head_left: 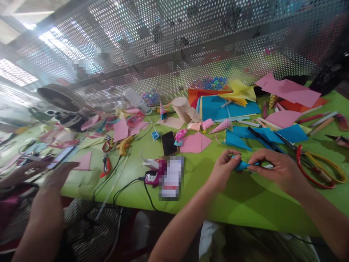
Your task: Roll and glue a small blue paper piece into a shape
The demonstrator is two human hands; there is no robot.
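Note:
Between my two hands, just above the green table's front part, is a small piece of blue craft sheet (240, 165), rolled or folded to a point on its right. My left hand (225, 165) pinches its left end. The fingers of my right hand (268, 166) are closed on its pointed end. Behind them lie a blue cut piece (236, 140) and more blue sheet (291, 134). Red-and-yellow-handled scissors (316, 171) rest at the right, close to my right hand. A dark, long tool (263, 140) lies across the blue pieces.
Pink sheets (195, 142), a dark phone (169, 143), a pink cone (222, 126) and a tape roll (180, 107) lie beyond. A yellow glue gun (124, 145) and red pliers (105, 166) are left. A co-worker's hand (58, 176) is at far left. A perforated metal screen (163, 47) backs the table.

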